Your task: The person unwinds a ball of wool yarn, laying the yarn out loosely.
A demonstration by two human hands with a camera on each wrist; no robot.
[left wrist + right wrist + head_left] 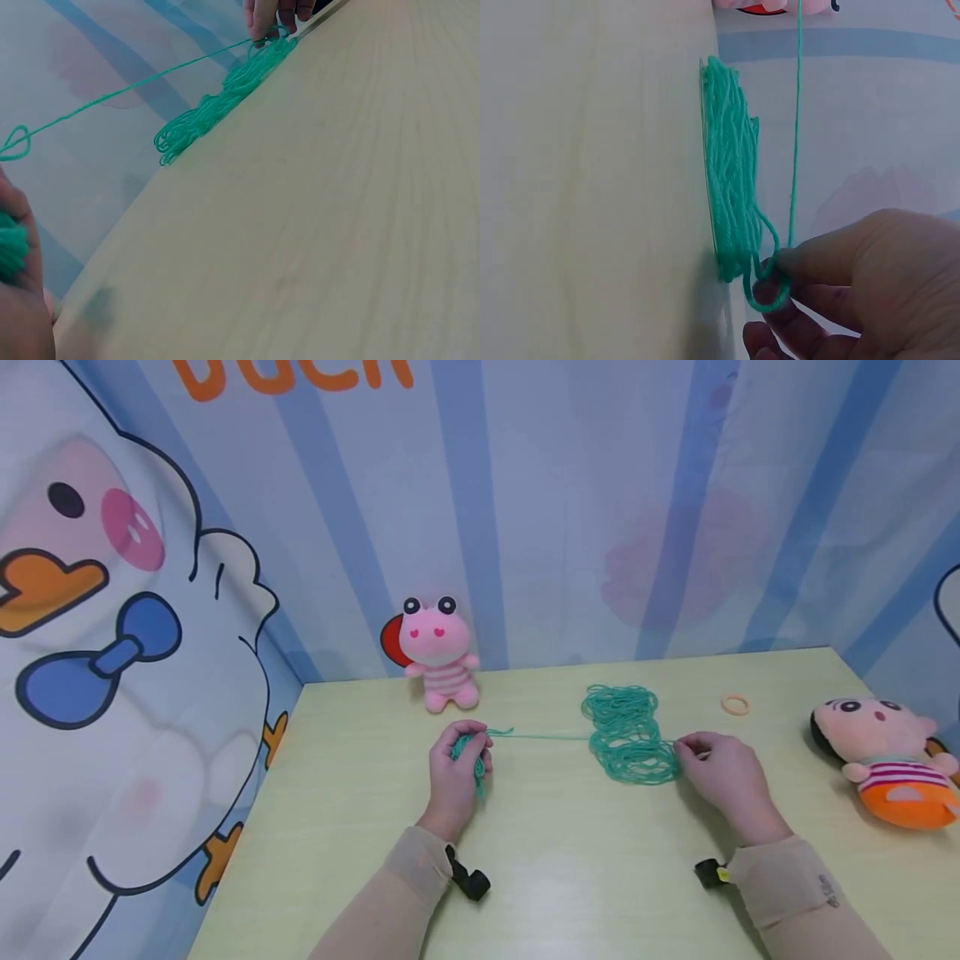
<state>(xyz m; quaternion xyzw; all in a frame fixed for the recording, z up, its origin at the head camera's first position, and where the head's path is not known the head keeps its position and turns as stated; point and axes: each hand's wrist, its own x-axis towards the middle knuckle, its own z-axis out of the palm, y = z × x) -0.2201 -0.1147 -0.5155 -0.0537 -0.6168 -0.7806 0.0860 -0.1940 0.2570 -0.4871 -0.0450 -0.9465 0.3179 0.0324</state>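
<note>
A loose pile of green yarn (630,735) lies on the table between the two hands. The left hand (456,777) curls round a small bundle of the same yarn (480,768), which also shows at the edge of the left wrist view (11,247). From that bundle a taut strand (543,737) runs above the pile to the right hand (723,781). In the right wrist view the right hand (870,292) pinches the strand between thumb and finger, with a small loop (765,307) hanging at the fingertips beside the pile (731,172).
A pink plush toy (442,660) sits near the table's back edge. At the back right lies an orange ring (735,704). Another plush toy in striped clothes (888,764) lies at the right side. A printed curtain (555,510) stands behind the table (570,877).
</note>
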